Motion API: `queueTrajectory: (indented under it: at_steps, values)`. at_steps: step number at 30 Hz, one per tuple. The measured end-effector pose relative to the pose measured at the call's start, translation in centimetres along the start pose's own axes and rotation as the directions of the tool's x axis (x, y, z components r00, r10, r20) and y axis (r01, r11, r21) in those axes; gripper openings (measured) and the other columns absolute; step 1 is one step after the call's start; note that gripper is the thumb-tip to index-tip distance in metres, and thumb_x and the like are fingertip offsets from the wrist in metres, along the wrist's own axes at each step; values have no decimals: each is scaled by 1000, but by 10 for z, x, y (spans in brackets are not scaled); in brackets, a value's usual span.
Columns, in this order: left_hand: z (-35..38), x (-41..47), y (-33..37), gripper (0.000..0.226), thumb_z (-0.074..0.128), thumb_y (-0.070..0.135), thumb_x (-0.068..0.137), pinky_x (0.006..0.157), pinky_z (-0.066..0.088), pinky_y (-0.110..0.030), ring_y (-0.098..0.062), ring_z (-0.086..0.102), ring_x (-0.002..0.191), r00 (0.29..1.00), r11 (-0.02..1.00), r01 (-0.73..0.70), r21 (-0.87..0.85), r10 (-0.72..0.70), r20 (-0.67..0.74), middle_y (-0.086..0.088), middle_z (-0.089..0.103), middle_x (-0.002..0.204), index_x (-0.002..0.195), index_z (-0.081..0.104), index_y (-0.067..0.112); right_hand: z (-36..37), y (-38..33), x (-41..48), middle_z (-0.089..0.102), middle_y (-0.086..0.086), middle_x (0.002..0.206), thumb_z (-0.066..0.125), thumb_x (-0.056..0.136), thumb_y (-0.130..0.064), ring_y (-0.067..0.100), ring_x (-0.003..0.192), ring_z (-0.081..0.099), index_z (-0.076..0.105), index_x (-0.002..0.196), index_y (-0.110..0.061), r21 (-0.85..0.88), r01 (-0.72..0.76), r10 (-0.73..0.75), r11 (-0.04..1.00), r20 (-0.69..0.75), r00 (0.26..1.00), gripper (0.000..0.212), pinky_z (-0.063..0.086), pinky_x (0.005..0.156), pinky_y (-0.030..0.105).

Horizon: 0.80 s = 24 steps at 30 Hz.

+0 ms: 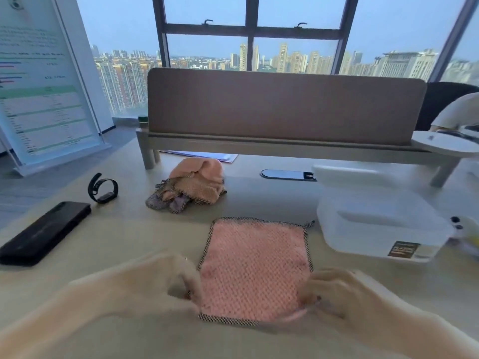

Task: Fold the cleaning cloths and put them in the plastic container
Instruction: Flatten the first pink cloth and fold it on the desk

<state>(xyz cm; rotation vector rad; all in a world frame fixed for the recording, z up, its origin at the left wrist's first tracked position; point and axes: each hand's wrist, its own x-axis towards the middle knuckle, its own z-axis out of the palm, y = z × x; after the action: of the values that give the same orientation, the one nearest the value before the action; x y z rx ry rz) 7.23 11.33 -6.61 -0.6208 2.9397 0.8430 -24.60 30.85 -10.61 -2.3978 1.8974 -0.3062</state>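
While both are blurring with motion, the left hand (160, 283) and the right hand (337, 296) are working at the near edge of the pink cleaning cloth (256, 265). Each hand's fingers are curling in at a near corner and appear to be pinching the dark checked border there, the left at the near-left corner and the right at the near-right. The hands are sitting apart, with the cloth's whole near edge running between them.

The cloth is lying spread flat on the desk (129, 242), unfolded, just beside the translucent plastic container (381, 224) on its right, without touching it. It is looking soft, light and limp, with a nubby pile that should grip the fingers rather than slip. Judging by that, it is going to sag in the middle when lifted, so the stitched border at the corners is the firmer place to take hold. Carrying both near corners over to the far corners should give a clean fold. The smooth desk may be letting the cloth slide.

Farther back, a heap of crumpled cloths (191, 185) is waiting. What looks like the container's lid (344, 172) is lying behind the container. A black phone (44, 234) and a wristband (102, 189) are resting at the left.
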Motion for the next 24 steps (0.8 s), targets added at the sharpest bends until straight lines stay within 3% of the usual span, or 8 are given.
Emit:
queueTrajectory:
  at_steps: [2, 4, 8, 11, 13, 18, 21, 24]
  values:
    - [7, 11, -4, 20, 73, 54, 87, 99, 47, -22, 5, 62, 110, 990, 1000, 0, 13, 2, -143, 29, 66, 115, 101, 77, 40, -2, 6, -6, 65, -29, 119, 62, 87, -45, -8, 108, 62, 64, 114, -41, 64, -18, 17, 998, 20, 1000, 28, 57, 85, 21]
    - [8, 32, -2, 27, 63, 54, 94, 101, 44, -18, 4, 58, 119, 943, 1000, -13, -26, 3, -332, 28, 63, 123, 113, 73, 38, -15, 3, -1, 56, -31, 138, 50, 92, -65, -9, 128, 53, 62, 129, -42, 198, -72, 89, 978, -75, 993, 45, 47, 104, 23]
    - [28, 97, -1, 70, 32, 71, 95, 124, 25, -37, -8, 27, 151, 962, 971, 60, 233, 7, -274, 11, 33, 163, 154, 39, 34, -8, -16, 62, 23, -20, 164, 26, 95, -72, -1, 151, 18, 30, 157, -34, 242, -342, 368, 908, -72, 927, 73, 20, 126, 34]
    - [49, 125, -6, 95, 9, 85, 84, 129, 4, -38, -14, 1, 158, 971, 939, 195, 283, -144, -192, 5, 7, 172, 163, 12, 32, 28, -19, 99, -10, -8, 171, 18, 96, -74, 12, 156, -14, -1, 163, -29, 90, -439, 434, 894, 72, 898, 82, -2, 127, 38]
    - [55, 126, -14, 103, -2, 88, 76, 128, -4, -40, -15, -6, 158, 958, 918, 263, 297, -212, -194, 4, 0, 173, 163, 4, 33, 43, -7, 98, -17, -7, 170, 13, 93, -78, 14, 155, -20, -9, 162, -29, -24, -423, 423, 906, 105, 900, 87, -9, 127, 40]
    - [56, 117, -30, 81, 16, 70, 97, 127, -10, -41, -19, -10, 158, 893, 860, 436, 267, -376, -247, 0, -7, 173, 164, -2, 27, 25, 18, 75, -21, -11, 168, 19, 92, -81, 11, 154, -22, -12, 160, -36, -75, -366, 373, 927, 126, 919, 88, -15, 120, 31]
    - [52, 121, -32, 83, 11, 70, 96, 127, -11, -41, -17, -16, 157, 886, 866, 417, 274, -321, -335, 0, -8, 172, 164, 1, 23, 19, 0, 70, -27, -13, 166, 20, 90, -83, 8, 152, -27, -14, 160, -39, -17, -343, 343, 939, 20, 939, 89, -12, 123, 33]
    - [51, 129, -38, 90, 2, 74, 88, 127, -10, -41, -13, -11, 158, 932, 896, 325, 302, -250, -262, 2, -5, 173, 164, 1, 26, 30, -26, 58, -33, -15, 164, 19, 91, -83, 3, 147, -37, -20, 157, -41, -59, -230, 235, 971, 86, 968, 87, -12, 127, 36]
